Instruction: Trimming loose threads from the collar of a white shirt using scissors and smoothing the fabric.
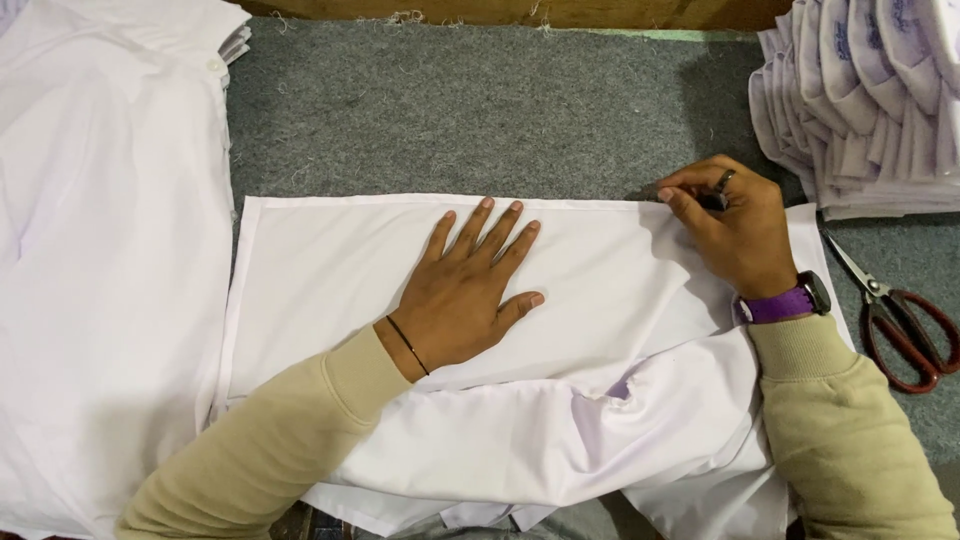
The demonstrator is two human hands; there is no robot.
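Note:
A white piece of fabric (330,270) lies flat on a grey felt table (480,110), its far edge folded straight. My left hand (465,290) rests palm down on the middle of it, fingers spread. At the cloth's far right edge, my right hand (735,225) has its fingers pinched around a small dark object (718,200); what it is cannot be told. A purple watch sits on my right wrist and a thin black band on my left. Both sleeves are beige.
A large white garment (100,250) covers the table's left side. A stack of folded white pieces (870,100) stands at the far right. Red-handled scissors (905,320) lie to the right of my right wrist. A wooden edge (500,10) runs along the back.

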